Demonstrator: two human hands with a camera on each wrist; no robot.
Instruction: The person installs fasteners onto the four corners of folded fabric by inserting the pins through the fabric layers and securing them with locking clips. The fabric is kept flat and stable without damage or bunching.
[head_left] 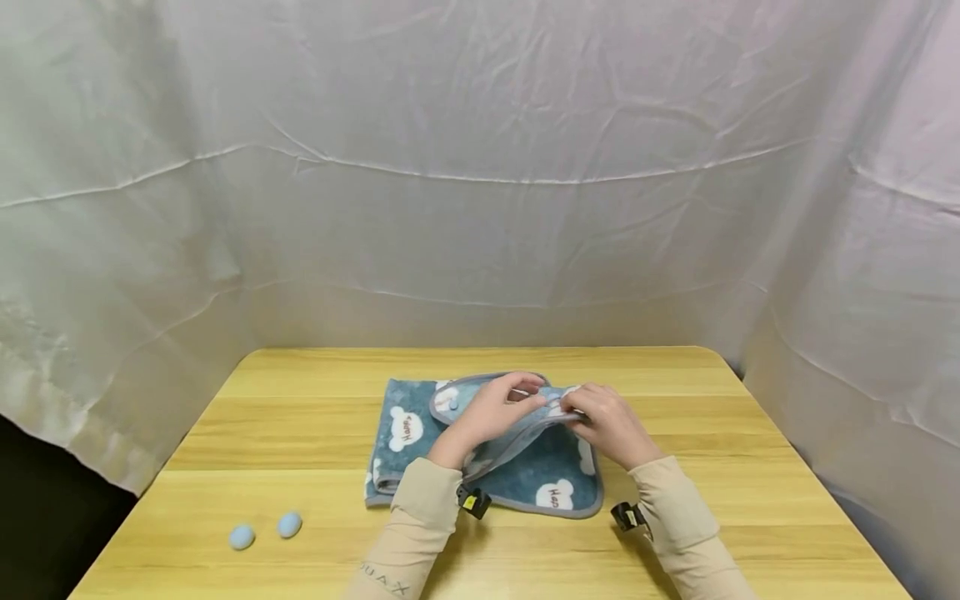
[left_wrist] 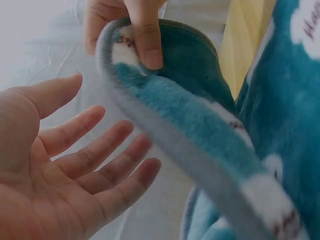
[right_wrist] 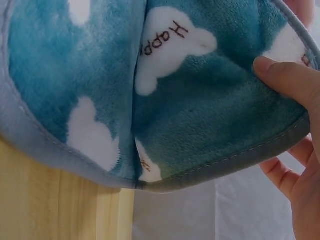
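Observation:
A teal fleece blanket with grey binding and white bear heads marked "Happy" lies folded on the table, one flap raised. My right hand pinches the rounded corner of that flap, thumb on the plush face and fingers behind it, as the right wrist view shows of the hand. Beside the flap's grey edge, my left hand has its fingers spread and loosely bent, palm facing up in the left wrist view, holding nothing. In the head view this left hand overlaps the blanket's middle.
Two light blue rounded pieces lie at the front left of the wooden table. A pale curtain hangs behind the table and along both sides. A small black wrist camera sits near the blanket's front edge.

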